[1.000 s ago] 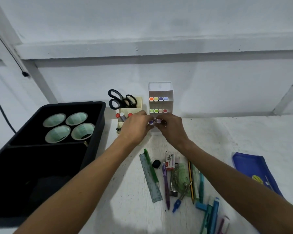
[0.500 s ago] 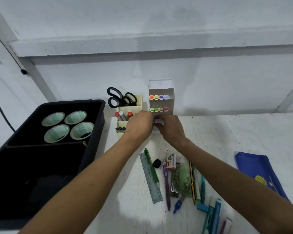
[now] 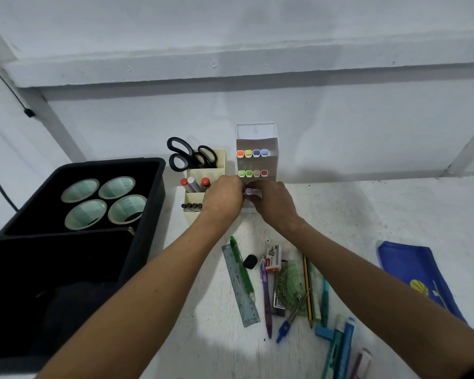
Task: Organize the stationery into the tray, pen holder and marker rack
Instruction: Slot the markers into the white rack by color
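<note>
Stationery is partly sorted on a white bench (image 3: 353, 214) seen from above. A white marker rack (image 3: 256, 138) stands at the back against the wall. Its top row shows four caps: orange, yellow, purple and blue. The second row shows two green caps, a tan cap and a red cap. At the third row, both hands meet around a pale purple marker (image 3: 249, 191), whose cap peeks out between them. The left hand (image 3: 225, 198) and the right hand (image 3: 272, 201) have curled fingers pressed close to this marker; they seem to pinch it, though the exact grip is hidden.

Just left of the rack, a cream pen holder (image 3: 203, 184) already carries black scissors (image 3: 189, 155) in its back slot, with red-capped and white markers and small dark pens in front. Further left, a black tray (image 3: 148, 214) holds four rolls of tape (image 3: 101, 202) in its back section; the contents of its front section are too dark to make out.

Much is left. Near the person lies a loose pile: a clear ruler (image 3: 240, 285), a green pen (image 3: 241, 266), a purple pen (image 3: 266, 294), a staple box (image 3: 273, 258), a black eraser (image 3: 250, 261), a green protractor (image 3: 290, 288), a pencil (image 3: 307, 291), a compass (image 3: 290, 321) and several teal and blue pens (image 3: 340, 346). A blue pouch (image 3: 413, 272) lies to the right. By my estimate, the task is roughly half done.
</note>
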### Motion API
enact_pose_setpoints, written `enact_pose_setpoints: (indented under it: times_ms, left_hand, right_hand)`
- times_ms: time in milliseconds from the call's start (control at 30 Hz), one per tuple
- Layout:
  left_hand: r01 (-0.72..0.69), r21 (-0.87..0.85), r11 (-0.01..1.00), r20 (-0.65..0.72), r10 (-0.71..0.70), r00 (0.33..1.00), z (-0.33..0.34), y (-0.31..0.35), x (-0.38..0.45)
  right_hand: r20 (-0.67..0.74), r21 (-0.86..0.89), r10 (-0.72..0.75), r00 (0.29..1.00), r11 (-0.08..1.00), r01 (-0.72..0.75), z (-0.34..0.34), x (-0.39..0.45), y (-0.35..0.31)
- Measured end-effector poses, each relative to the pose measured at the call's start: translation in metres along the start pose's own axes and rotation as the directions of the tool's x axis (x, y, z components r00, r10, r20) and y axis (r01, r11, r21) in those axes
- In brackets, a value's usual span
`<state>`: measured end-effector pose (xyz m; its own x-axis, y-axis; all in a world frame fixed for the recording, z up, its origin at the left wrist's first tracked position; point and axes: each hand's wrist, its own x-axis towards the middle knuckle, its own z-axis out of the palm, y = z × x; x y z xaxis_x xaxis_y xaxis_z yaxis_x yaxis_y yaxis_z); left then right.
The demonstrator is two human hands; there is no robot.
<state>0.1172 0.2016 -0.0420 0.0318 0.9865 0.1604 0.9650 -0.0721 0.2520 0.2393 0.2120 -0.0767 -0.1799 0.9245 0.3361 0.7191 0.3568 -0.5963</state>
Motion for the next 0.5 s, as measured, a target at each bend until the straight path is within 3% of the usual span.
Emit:
enact_pose_setpoints:
  times_ms: [300, 500]
  left_hand:
    - [-0.078, -0.015, 0.997, 0.032, 0.078, 0.996, -0.003, 0.005, -0.018]
    - [-0.077, -0.078, 0.994, 0.110, 0.086, 0.990, -0.013, 0.024, -0.065]
  right_hand:
    - [0.094, -0.010, -0.050, 0.994, 0.999, 0.052, -0.024, -0.013, -0.007]
    - [0.200, 0.005, 0.042, 0.979, 0.999, -0.044, -0.080, -0.060, 0.014]
